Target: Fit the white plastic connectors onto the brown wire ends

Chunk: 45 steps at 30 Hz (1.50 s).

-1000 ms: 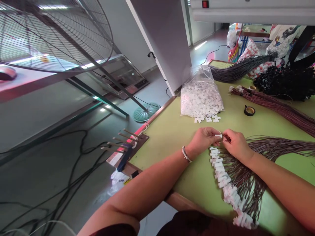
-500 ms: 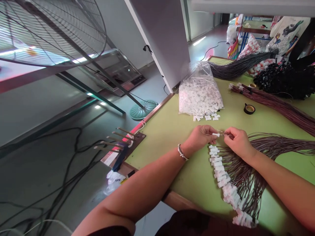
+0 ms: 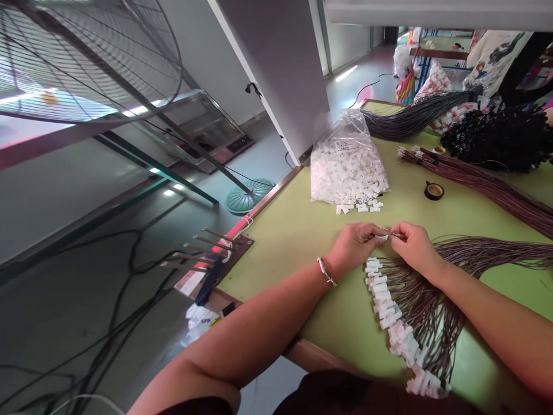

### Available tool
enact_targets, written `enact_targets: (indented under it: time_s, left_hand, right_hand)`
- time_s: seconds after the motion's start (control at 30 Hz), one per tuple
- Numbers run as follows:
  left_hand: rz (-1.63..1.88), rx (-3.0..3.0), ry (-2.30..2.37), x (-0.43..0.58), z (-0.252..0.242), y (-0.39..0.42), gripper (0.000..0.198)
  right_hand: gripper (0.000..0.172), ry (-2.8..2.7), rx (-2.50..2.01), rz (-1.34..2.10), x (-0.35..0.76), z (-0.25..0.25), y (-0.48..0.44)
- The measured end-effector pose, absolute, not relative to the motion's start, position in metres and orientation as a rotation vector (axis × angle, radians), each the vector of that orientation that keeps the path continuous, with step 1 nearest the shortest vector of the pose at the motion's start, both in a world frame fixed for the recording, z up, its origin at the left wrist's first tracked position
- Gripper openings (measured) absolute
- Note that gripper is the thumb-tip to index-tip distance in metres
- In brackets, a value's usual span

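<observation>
Your desk [image 3: 280,253] is plain yellow-green, with a brown edge [image 3: 309,357] nearest you. Your row of connectors [image 3: 383,300] is white; the wires [image 3: 432,297] beside it are brown. Your tape roll [image 3: 428,192] is black with a tan core [image 3: 436,189]. Your bracelet [image 3: 324,270] is white. The fan base [image 3: 246,200] is teal-green.

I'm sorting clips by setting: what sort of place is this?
Probably a wiring workshop or small factory: a row of white connectors with brown wires and a clear bag of similar white pieces lie on a green worktable.
</observation>
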<state>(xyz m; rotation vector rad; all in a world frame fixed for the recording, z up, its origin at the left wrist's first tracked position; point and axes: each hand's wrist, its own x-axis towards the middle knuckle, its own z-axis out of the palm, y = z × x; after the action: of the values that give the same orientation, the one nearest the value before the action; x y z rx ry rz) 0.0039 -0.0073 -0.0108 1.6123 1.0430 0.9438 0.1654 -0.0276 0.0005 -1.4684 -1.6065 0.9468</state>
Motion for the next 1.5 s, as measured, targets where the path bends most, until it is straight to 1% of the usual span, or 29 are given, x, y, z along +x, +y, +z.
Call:
enact_targets:
  time_s: [0.07, 0.13, 0.23, 0.33, 0.43, 0.53, 0.63, 0.8, 0.9, 1.03, 1.3, 1.5]
  left_hand:
    - [0.861, 1.408, 0.989, 0.004, -0.008, -0.006, 0.008]
    - [0.774, 1.243, 0.929, 0.003, -0.003, -0.004, 0.018]
    - [0.725, 1.152, 0.892, -0.002, 0.004, -0.001, 0.03]
    - [0.712, 1.111, 0.892, -0.007, 0.006, 0.002, 0.033]
    - [0.703, 1.106, 0.901, -0.009, 0.003, 0.005, 0.033]
    - [0.694, 1.122, 0.897, -0.009, 0.001, 0.005, 0.033]
    - [0.715, 1.134, 0.894, -0.006, 0.0, 0.004, 0.032]
    - [0.789, 1.159, 0.907, 0.001, -0.002, 0.0, 0.031]
    - [0.825, 1.163, 0.919, 0.004, -0.005, -0.002, 0.03]
    - [0.831, 1.165, 0.935, 0.007, -0.009, -0.002, 0.029]
    - [0.879, 1.179, 0.913, 0.008, -0.007, -0.002, 0.02]
    - [0.924, 1.168, 0.944, 0.011, -0.01, -0.004, 0.014]
  right_hand:
    - [0.011, -1.642, -1.446, 0.965, 0.167, -0.001, -0.028]
    - [0.011, -1.723, -1.419, 0.883, 0.17, -0.001, -0.029]
    - [0.012, -1.984, -1.359, 0.454, 0.173, 0.0, -0.031]
    - [0.015, -2.218, -1.257, 0.008, 0.176, 0.003, -0.033]
    - [0.015, -2.298, -1.202, -0.23, 0.178, 0.004, -0.034]
    - [0.015, -2.323, -1.185, -0.339, 0.177, 0.002, -0.033]
    - [0.014, -2.258, -1.247, -0.208, 0.173, 0.0, -0.032]
    - [0.01, -2.0, -1.383, 0.296, 0.167, -0.003, -0.029]
    - [0.011, -1.901, -1.418, 0.479, 0.166, -0.003, -0.028]
    - [0.011, -1.846, -1.419, 0.547, 0.166, -0.004, -0.028]
    - [0.013, -1.68, -1.454, 0.796, 0.167, -0.004, -0.027]
    - [0.014, -1.654, -1.495, 0.812, 0.167, -0.002, -0.026]
